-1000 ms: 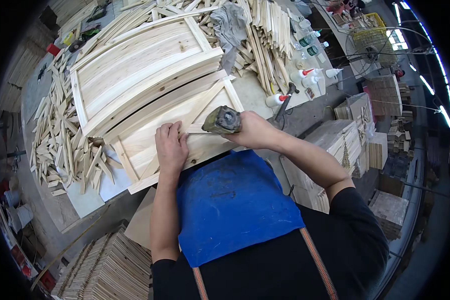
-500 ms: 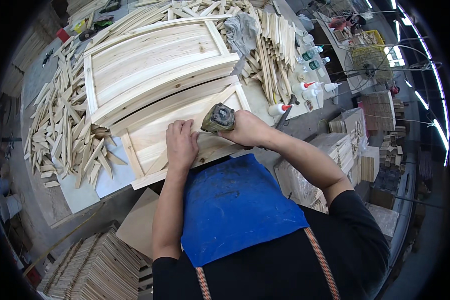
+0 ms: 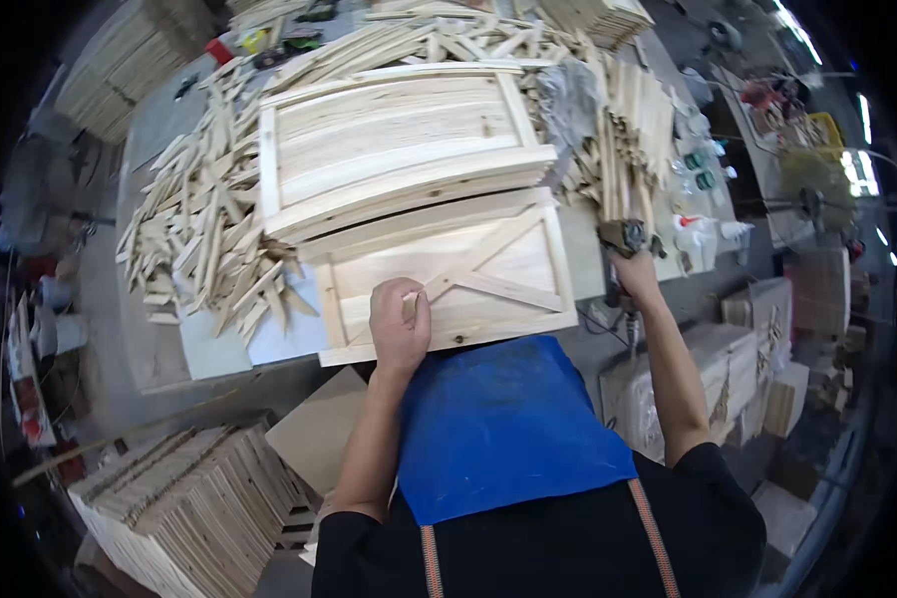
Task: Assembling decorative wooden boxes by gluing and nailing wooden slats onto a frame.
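Observation:
My left hand (image 3: pixel 399 327) is closed over the near panel, with a small light piece of wood (image 3: pixel 410 307) showing between its thumb and fingers. Beneath it lies the near framed wooden panel (image 3: pixel 508 261), with diagonal strips crossing its face. My right hand (image 3: pixel 636 276) grips a nail gun (image 3: pixel 623 237), held off to the right of the panel at the table's edge. Behind the near panel rests another framed panel (image 3: pixel 389 120), raised above it on what looks like a stack.
Loose wood strips (image 3: pixel 209 214) are heaped on the table's left. A grey cloth (image 3: pixel 568 105) and more strips (image 3: pixel 638 110) lie to the right, near white glue bottles (image 3: pixel 696 239). Stacked boards (image 3: pixel 199 493) stand on the floor at lower left, wrapped stacks (image 3: pixel 688 379) at right.
My right hand has carried the nail gun rightward, away from the panel. My left hand, earlier laid on the panel, is now closed with a piece of wood in it. The view has shifted.

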